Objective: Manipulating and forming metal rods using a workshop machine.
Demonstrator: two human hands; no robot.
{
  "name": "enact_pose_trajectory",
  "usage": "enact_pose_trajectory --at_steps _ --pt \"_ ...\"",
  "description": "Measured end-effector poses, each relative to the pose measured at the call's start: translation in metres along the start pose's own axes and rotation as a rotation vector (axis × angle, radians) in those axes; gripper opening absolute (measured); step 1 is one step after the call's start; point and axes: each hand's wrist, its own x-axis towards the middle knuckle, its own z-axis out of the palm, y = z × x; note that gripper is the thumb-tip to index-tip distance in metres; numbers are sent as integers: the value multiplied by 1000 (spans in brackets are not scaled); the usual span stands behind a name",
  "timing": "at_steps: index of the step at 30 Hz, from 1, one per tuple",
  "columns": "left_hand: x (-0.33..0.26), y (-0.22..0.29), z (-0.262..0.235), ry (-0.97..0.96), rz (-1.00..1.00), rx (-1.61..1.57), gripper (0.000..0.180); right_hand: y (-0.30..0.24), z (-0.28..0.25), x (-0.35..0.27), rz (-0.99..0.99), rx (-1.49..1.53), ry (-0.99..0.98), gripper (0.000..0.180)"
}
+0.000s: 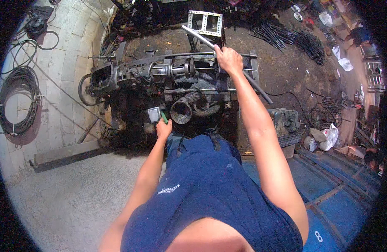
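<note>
My right hand (230, 61) is wrapped round a long grey metal bar (197, 36), which slants from the upper left down to the right across a dark, greasy machine (160, 69). The bar's upper end is bright, its lower part duller. Lower and to the left, my left hand (163, 128) is closed on a green handle (164, 118). Close to that handle is a pale square piece (154, 114); whether the two are joined I cannot tell. A round, open metal mouth (181, 112) faces up beside my left hand, on the machine's near side.
A white perforated metal frame (205, 23) stands beyond the machine. Dark bent rods (281, 35) lie in a heap at the far right. Coiled black cable (18, 101) hangs against the pale wall at left. Blue panels (346, 210) cover the near right; white bags (329, 137) sit by stones.
</note>
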Motion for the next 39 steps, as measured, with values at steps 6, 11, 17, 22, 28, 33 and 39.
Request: enact_pose_trajectory --at_steps 6,11,17,22,28,33,39 --pt "0 -2 0 -1 6 -9 45 -5 1 -3 -35 11 32 62" --pt "0 -2 1 -1 19 -22 46 -4 -5 -5 -20 9 19 62" --pt "-3 5 -2 15 3 6 45 4 -1 -2 -31 5 22 63" --pt "-6 7 -1 49 -21 30 46 1 1 -2 -21 46 2 64" --pt "-9 15 -7 22 8 26 52 0 7 -2 -71 7 58 61" --pt "-7 11 -5 22 -20 37 52 1 5 -4 -58 38 86 60" --pt "-6 10 -3 22 -24 52 52 4 4 -2 -46 60 64 61"
